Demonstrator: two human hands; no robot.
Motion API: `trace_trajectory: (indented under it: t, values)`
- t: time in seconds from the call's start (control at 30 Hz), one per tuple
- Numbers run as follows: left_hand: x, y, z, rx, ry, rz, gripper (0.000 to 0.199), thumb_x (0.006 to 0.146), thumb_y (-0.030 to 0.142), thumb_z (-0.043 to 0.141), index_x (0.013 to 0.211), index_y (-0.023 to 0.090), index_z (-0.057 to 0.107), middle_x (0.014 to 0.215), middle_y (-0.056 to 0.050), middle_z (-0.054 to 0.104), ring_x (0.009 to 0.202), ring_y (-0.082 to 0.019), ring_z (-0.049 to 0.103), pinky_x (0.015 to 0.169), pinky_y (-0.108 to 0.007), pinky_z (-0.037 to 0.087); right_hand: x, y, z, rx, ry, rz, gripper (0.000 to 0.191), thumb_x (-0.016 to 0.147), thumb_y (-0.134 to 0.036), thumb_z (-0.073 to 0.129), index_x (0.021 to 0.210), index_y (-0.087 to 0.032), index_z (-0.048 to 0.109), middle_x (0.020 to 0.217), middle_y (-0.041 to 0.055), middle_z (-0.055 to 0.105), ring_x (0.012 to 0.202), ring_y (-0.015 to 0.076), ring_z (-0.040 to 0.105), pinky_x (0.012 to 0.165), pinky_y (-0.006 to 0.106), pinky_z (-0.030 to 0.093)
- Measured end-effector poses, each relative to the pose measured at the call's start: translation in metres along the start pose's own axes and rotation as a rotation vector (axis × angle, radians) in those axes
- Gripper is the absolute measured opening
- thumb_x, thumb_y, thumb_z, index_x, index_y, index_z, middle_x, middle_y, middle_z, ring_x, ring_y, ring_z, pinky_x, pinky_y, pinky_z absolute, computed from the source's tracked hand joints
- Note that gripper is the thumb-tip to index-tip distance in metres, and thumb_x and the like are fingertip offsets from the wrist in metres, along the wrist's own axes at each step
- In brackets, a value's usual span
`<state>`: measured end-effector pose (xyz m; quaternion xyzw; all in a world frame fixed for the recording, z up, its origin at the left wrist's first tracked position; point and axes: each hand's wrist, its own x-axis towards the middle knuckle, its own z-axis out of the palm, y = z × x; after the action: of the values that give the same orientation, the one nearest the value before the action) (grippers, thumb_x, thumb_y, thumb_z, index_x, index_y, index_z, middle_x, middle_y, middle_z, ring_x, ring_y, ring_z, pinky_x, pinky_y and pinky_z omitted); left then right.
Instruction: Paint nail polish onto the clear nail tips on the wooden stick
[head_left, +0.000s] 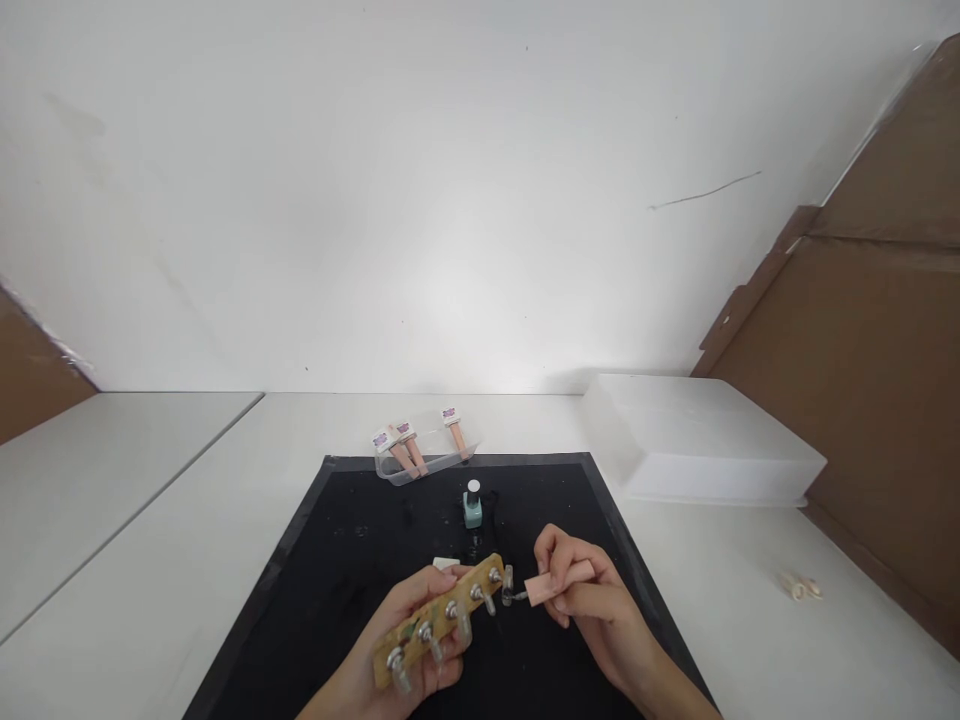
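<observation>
A wooden strip (439, 618) with a row of metal knobs and clear nail tips slants across the lower middle, and my left hand (409, 640) is wrapped round it. My right hand (592, 595) pinches a pink-handled brush (541, 587). The dark tip of this brush is at the clear nail tip (508, 583) on the strip's upper right end; whether they touch is too small to tell. Beyond the hands stands a small teal bottle (472, 510) with a white cap. A white piece (446, 564) shows just behind my left fingers, mostly hidden.
A black mat (360, 530) covers the middle of the white table. At its back edge lies a clear tray (429, 462) with pink-handled items bearing white labels. A white box (705, 440) stands at the right, with small beige items (799, 587) nearer the front.
</observation>
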<state>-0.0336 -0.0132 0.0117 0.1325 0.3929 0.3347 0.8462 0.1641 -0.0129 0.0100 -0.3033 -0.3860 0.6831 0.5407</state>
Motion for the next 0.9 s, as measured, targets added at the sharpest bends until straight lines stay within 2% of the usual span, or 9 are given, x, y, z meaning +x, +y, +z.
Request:
trace_trajectory:
  t: [0.3, 0.7, 0.9]
  values:
    - [0.0003, 0.0012, 0.0014, 0.004, 0.002, 0.009, 0.014, 0.070, 0.025, 0.058, 0.079, 0.014, 0.060, 0.049, 0.005, 0.046, 0.040, -0.005, 0.039, 0.042, -0.018, 0.026, -0.0008, -0.0015, 0.0022, -0.049, 0.011, 0.025, 0.022, 0.043, 0.002, 0.045, 0.047, -0.015, 0.058, 0.063, -0.0013, 0.046, 0.045, 0.0071, 0.033, 0.045, 0.025, 0.018]
    - [-0.0027, 0.0013, 0.0067, 0.017, 0.062, 0.004, 0.010, 0.069, 0.023, 0.056, 0.077, 0.016, 0.057, 0.049, 0.005, 0.048, 0.040, -0.006, 0.041, 0.041, -0.018, 0.022, 0.0012, 0.0012, -0.0026, 0.097, 0.006, -0.005, 0.017, 0.053, 0.000, 0.053, 0.057, -0.016, 0.059, 0.071, -0.0018, 0.046, 0.043, 0.0054, 0.032, 0.044, 0.025, 0.019]
    - [-0.0022, 0.0019, 0.0057, 0.024, 0.036, 0.004, 0.014, 0.067, 0.022, 0.058, 0.079, 0.014, 0.058, 0.051, 0.005, 0.048, 0.040, -0.005, 0.041, 0.041, -0.017, 0.022, -0.0001, 0.0017, -0.0025, 0.120, 0.020, -0.035, 0.013, 0.059, -0.004, 0.056, 0.062, -0.017, 0.059, 0.070, -0.0027, 0.044, 0.042, 0.0051, 0.030, 0.044, 0.025, 0.019]
